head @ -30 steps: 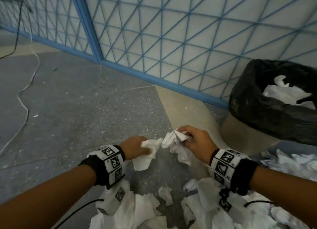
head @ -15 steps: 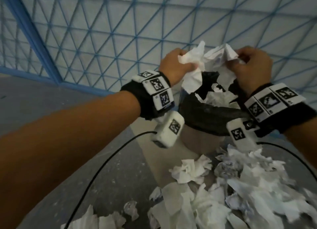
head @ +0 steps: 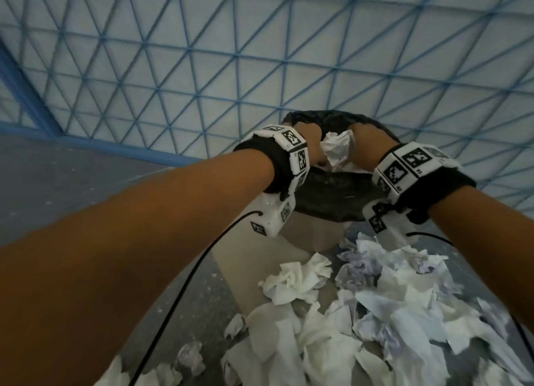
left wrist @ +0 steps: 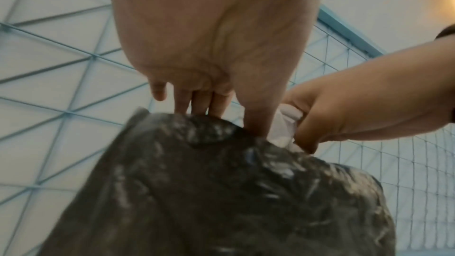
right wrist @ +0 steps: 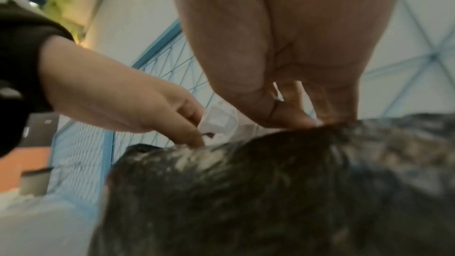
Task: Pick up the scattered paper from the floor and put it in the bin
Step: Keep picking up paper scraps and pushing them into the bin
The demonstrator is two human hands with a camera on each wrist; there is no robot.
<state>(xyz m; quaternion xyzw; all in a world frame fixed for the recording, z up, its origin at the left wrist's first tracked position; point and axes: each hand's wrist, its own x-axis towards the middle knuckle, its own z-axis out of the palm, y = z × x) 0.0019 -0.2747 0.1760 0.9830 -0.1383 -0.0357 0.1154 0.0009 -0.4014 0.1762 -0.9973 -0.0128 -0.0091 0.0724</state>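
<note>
Unreadable square-coded wristbands (head: 385,161); hands at bin (head: 326,200), crumpled paper (head: 336,148) between.

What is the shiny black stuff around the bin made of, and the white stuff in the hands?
The black bin liner looks like thin plastic film: it is glossy, crinkled, and catches light. The white wad between the left hand and right hand looks like matte paper, with sharp creases and crumples.
</note>
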